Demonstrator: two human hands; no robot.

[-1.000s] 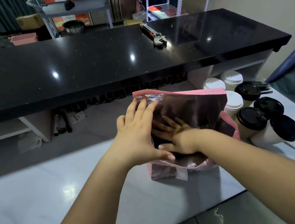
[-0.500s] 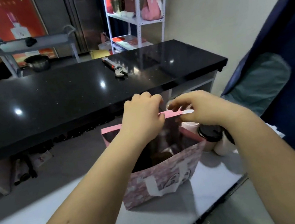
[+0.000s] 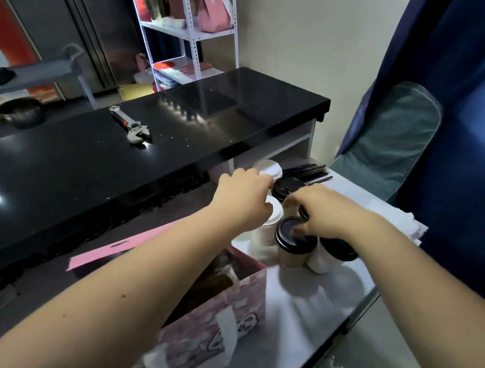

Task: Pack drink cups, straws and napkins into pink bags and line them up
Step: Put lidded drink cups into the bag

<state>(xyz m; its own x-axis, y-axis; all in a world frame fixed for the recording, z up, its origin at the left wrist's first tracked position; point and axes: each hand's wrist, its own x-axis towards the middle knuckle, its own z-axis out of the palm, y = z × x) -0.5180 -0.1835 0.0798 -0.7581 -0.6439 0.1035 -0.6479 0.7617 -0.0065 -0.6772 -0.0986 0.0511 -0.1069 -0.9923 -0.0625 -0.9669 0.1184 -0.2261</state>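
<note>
Pink bag (image 3: 224, 312) stands open on white bench (image 3: 313, 310). Left grip (image 3: 245, 197) curled over white-lid cup (image 3: 273, 215) just right of bag, hold unclear. Right grip (image 3: 328, 216) pinches black-lid cup (image 3: 291, 256). Step: fetching cups. Next: lift straight, lower upright into bag.

The upper counter (image 3: 71, 167) looks like polished black stone, glossy enough to mirror the lights. The metal wrench (image 3: 132, 128) lying on it has a dull grey finish. The lower counter (image 3: 313, 310) is white and smooth with a soft sheen. Near its front edge, the pink bag (image 3: 196, 336) is matt printed paper. Toward the right edge, the brown paper cup (image 3: 292, 260) is matt under a black plastic lid (image 3: 286, 235) with a slight gloss. Beyond that edge, the curtain (image 3: 466, 130) is blue cloth.
</note>
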